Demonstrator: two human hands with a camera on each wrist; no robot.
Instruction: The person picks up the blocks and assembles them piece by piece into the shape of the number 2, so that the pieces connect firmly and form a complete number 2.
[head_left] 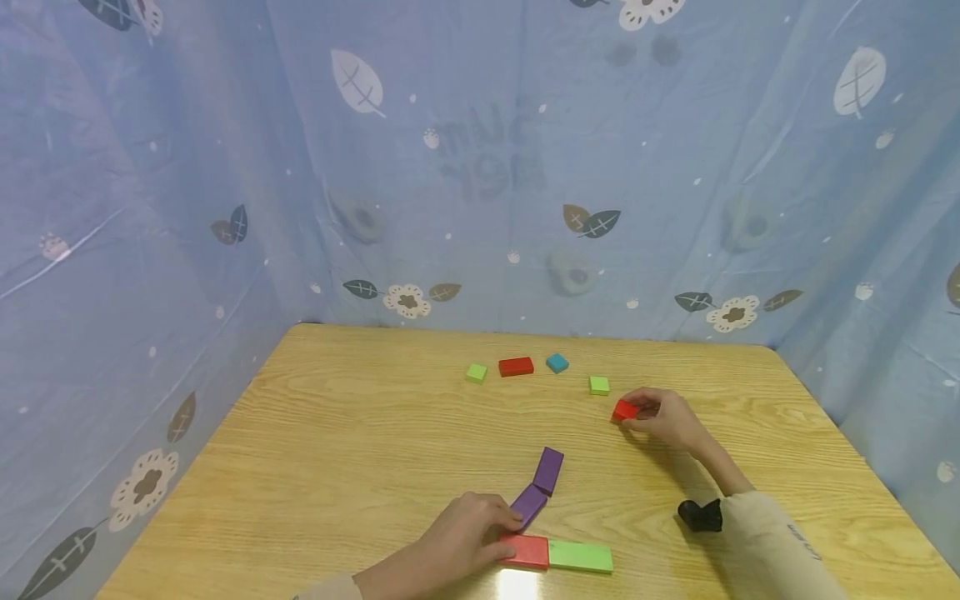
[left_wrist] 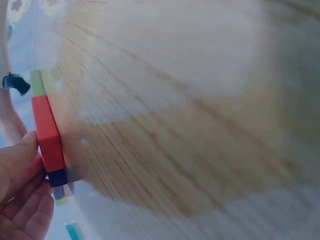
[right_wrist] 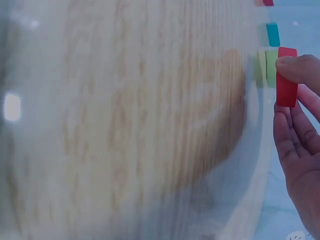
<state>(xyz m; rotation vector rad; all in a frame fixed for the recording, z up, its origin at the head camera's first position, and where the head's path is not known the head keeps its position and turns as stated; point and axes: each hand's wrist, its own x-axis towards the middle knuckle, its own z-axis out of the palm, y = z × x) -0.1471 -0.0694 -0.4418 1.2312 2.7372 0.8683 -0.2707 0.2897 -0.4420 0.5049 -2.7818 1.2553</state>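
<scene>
At the near edge, my left hand [head_left: 468, 537] has its thumb at the left end of a flat red block [head_left: 531, 552] and its fingers at a purple block [head_left: 531, 502] just behind it. Seen from the left wrist, the thumb overlaps the upper edge of the red block [left_wrist: 48, 135]. A second purple block [head_left: 549, 469] continues the line at an angle, and a long green block [head_left: 581, 557] adjoins the red one. Farther right, my right hand [head_left: 667, 418] pinches a small red block [right_wrist: 287, 80] between thumb and fingers.
Toward the back lie a green block [head_left: 476, 373], a longer red block [head_left: 516, 367], a blue block [head_left: 557, 363] and another green block [head_left: 599, 386]. A patterned blue curtain [head_left: 480, 167] hangs behind the wooden table [head_left: 360, 433]. Something black [head_left: 701, 515] sits at the right cuff.
</scene>
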